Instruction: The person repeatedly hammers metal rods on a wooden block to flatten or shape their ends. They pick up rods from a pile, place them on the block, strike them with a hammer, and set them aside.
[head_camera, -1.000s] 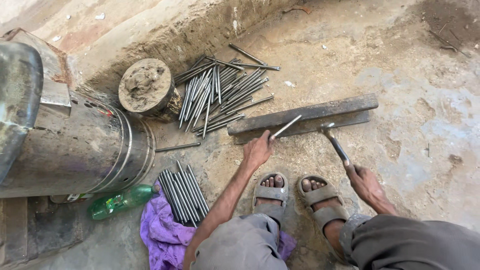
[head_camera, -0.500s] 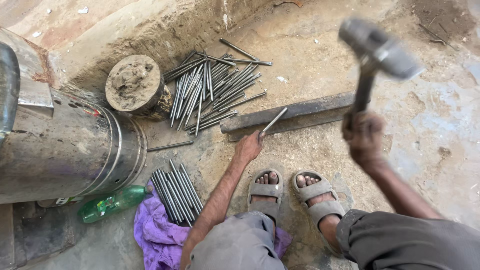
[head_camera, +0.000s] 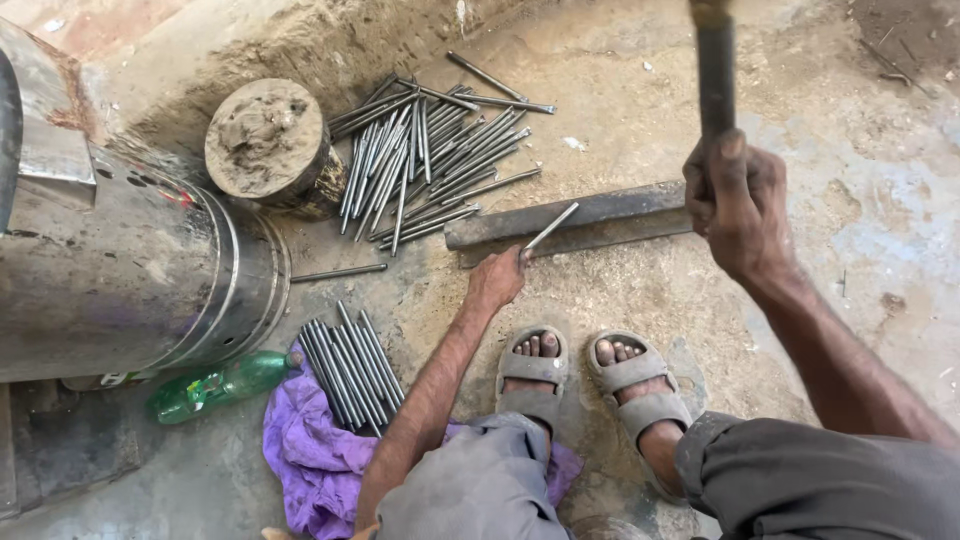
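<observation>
Now the left hand (head_camera: 497, 280) pins a thin rod (head_camera: 548, 232) slantwise on the iron bar (head_camera: 570, 222); the right hand (head_camera: 735, 200), clenched on the hammer handle (head_camera: 716, 70), is raised above its right end.

Even, soft daylight, no hard shadows.
Glare shows on the curved metal drum (head_camera: 150, 290) at left; the hammer handle (head_camera: 716, 70) at the top edge is slightly motion-blurred, while the steel rods (head_camera: 430, 150) and the dusty floor (head_camera: 620, 60) stay sharp. Wide-angle bending shows toward the edges.
</observation>
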